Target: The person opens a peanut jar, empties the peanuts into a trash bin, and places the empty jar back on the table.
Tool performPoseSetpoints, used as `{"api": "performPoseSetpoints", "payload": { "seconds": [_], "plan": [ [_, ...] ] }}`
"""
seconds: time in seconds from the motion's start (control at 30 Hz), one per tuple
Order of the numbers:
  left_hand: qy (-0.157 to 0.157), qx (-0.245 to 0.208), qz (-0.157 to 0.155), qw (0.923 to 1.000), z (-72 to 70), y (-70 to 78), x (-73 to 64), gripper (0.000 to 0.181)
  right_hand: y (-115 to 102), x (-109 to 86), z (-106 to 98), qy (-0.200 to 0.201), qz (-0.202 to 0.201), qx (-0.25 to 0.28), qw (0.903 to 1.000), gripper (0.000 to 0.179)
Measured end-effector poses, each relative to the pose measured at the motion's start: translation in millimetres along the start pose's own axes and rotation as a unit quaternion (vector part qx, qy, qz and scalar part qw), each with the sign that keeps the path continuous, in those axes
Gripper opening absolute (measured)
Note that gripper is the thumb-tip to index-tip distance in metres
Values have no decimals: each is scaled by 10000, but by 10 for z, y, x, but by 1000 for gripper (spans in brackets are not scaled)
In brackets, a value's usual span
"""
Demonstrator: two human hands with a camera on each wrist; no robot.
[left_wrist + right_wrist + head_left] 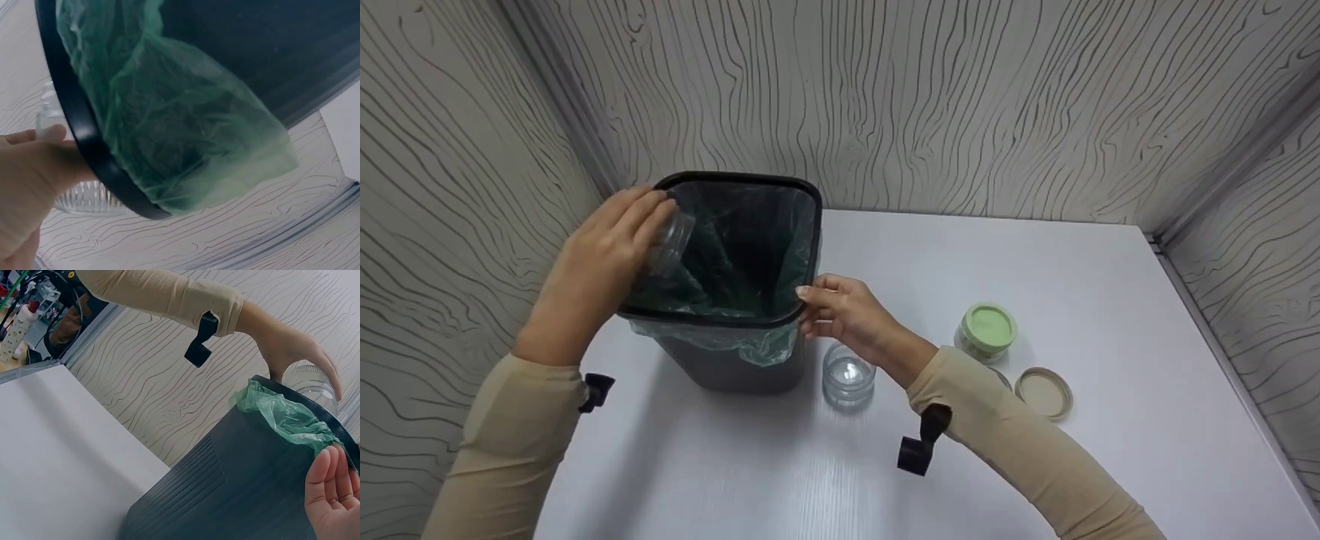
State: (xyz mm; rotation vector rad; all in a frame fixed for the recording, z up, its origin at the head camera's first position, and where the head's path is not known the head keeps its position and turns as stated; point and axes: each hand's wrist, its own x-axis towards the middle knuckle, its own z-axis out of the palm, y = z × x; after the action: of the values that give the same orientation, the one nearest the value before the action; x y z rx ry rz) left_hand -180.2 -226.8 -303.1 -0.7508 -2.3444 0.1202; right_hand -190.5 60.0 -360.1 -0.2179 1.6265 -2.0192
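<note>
With left grip curled round a clear jar, held it at the mouth of a black bin, just right of that grip. With right grip, pinched the bin's rim and green liner. Had a second jar on the worktop near the right grip, a green-lidded jar and a round lid farther right.

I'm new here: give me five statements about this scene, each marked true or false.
1. The left hand grips a clear round jar. True.
2. The dark plastic bin has no liner. False: a translucent green plastic liner overhangs its black rim.
3. The right hand holds the bin's rim. True.
4. The pale green round lid lies loose on the white tabletop. False: that lid caps another clear jar.
5. A beige round lid lies on the tabletop. True.
</note>
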Motion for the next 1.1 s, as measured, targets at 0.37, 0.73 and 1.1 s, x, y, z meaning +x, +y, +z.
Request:
{"api": "performPoseSetpoints", "payload": {
  "seconds": [0.37, 0.73, 1.1],
  "plan": [
    [-205, 396, 258, 9987, -59, 71, 57, 56, 6, 6, -4, 56, -15, -11, 10000, 17],
    [-404, 582, 421, 9966, -65, 136, 100, 58, -2, -1, -15, -78, -95, 14, 9999, 18],
    [-247, 195, 209, 9993, -43, 108, 90, 58, -4, -4, -17, -128, -135, 30, 9998, 20]
  ]
}}
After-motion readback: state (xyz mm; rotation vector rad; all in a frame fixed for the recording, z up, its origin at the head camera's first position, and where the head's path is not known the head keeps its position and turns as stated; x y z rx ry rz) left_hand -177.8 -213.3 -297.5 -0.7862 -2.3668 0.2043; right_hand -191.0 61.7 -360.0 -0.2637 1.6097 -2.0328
